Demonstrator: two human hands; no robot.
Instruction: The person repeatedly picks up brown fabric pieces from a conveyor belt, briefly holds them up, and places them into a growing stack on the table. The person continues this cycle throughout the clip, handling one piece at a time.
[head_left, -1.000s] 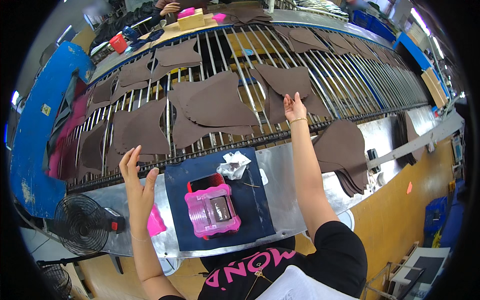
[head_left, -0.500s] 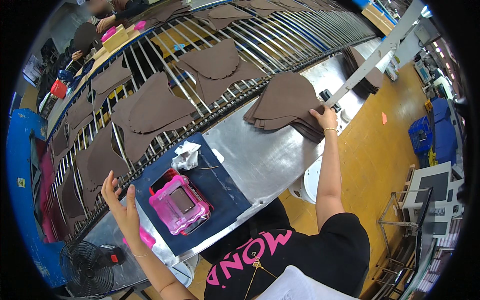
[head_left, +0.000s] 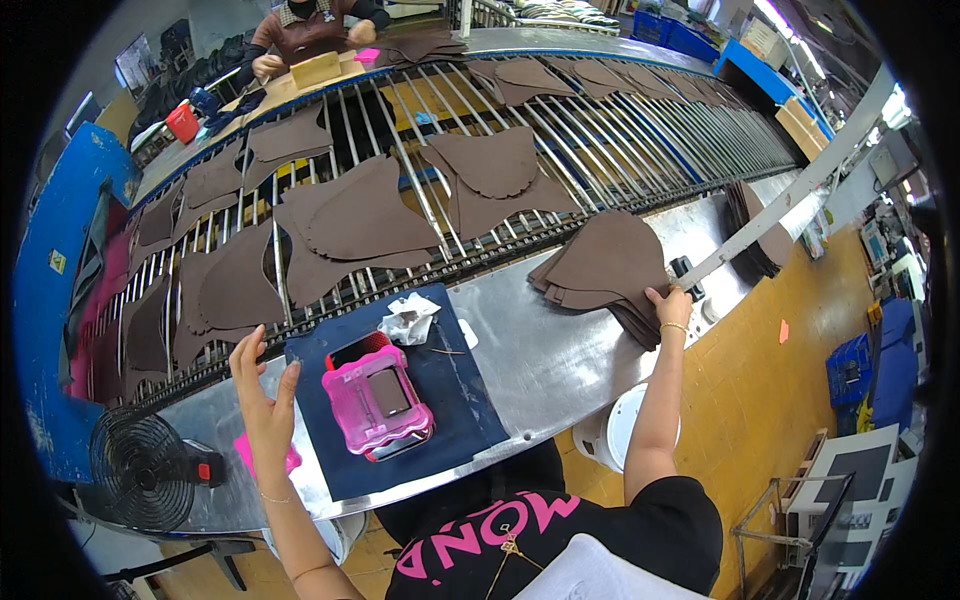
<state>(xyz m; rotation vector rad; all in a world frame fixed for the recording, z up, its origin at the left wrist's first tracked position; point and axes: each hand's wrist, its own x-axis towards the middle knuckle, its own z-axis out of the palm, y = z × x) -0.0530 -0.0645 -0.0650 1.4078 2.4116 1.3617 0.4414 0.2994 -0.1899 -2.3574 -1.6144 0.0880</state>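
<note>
- Right hand (head_left: 672, 308) is at the near right edge of a fanned stack of flat, rounded dark-brown sheets (head_left: 608, 262), thumb on the rim; I can't tell from here whether the fingers grip.
- That stack lies on the right half of a long silver metal table (head_left: 530, 370), between its far and near edges.
- Left hand (head_left: 264, 405) hangs open above the table's left part, fingers apart, near the left edge of a dark navy square mat (head_left: 455, 400).
- On the mat sits a translucent pink plastic box with wavy edges (head_left: 352, 402); a crumpled white tissue (head_left: 408, 320) lies by its far right corner.
- A black round wire-caged fan (head_left: 140, 470) stands at the table's left end.
- Along the far edge runs a conveyor of silver metal rods (head_left: 650, 142), carrying more brown sheets (head_left: 365, 215).
</note>
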